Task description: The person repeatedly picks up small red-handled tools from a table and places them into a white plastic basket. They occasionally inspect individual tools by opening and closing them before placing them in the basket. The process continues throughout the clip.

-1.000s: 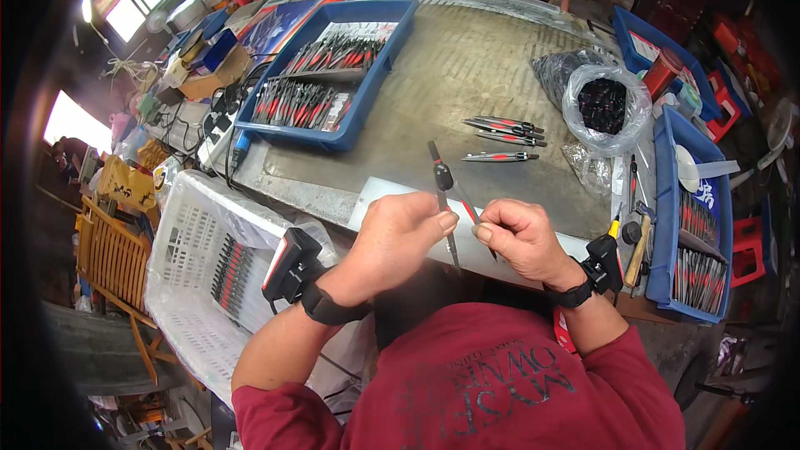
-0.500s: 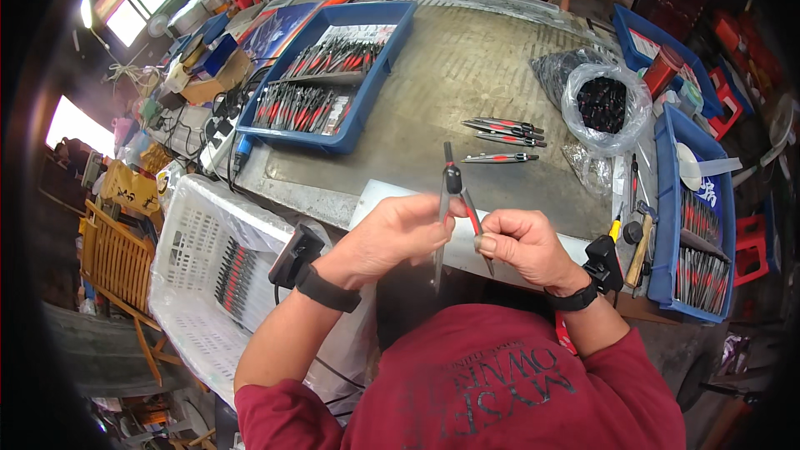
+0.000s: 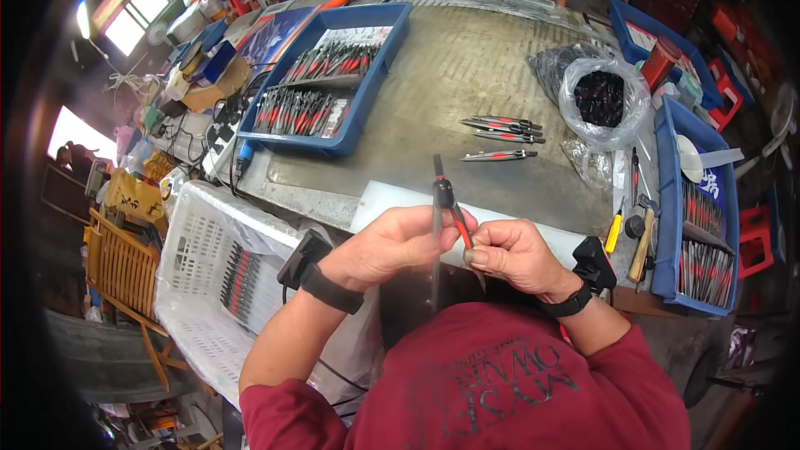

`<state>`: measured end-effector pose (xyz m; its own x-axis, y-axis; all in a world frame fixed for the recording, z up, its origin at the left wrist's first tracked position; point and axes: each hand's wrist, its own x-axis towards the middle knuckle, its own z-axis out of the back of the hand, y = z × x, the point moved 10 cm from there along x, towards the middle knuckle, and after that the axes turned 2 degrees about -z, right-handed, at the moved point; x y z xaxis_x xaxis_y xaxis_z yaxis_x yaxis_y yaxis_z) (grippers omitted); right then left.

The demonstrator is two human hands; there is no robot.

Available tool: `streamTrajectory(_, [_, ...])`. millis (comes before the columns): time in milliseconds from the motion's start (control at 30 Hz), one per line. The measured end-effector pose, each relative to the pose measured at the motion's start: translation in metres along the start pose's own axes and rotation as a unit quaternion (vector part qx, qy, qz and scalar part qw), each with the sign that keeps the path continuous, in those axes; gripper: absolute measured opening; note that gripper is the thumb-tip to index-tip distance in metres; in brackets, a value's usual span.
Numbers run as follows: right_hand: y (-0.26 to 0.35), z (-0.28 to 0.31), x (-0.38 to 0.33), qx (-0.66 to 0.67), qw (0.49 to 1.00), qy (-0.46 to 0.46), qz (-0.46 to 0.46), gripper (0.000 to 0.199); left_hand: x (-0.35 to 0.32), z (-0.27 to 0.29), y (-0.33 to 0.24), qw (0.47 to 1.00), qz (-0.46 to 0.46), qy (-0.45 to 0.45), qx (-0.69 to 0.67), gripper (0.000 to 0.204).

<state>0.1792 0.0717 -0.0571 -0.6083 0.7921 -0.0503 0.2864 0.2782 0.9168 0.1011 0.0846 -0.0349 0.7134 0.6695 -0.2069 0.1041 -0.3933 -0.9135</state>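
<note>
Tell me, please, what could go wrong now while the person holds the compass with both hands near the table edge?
1. The compass is pinched only by the fingers of the left hand and right hand, at the table's near edge; if it slips, it would probably fall toward the person's lap.
2. Its thin legs run down between the hands toward the body, so a slip might prick a finger.
3. The finished compasses lie loose on the table; a sweeping arm could scatter them.
</note>
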Motion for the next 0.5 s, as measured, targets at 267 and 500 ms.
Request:
streamTrajectory(267, [0.003,-0.003,0.000,-0.012,1.000,-0.004,0.020,0.013,0.002,0.004,0.006,1.000,0.000,-0.009,-0.002,0.055])
streamTrajectory(500, [0.002,-0.005,0.003,-0.005,1.000,-0.012,0.021,0.013,0.004,0.008,0.011,1.000,-0.007,-0.021,-0.017,0.043])
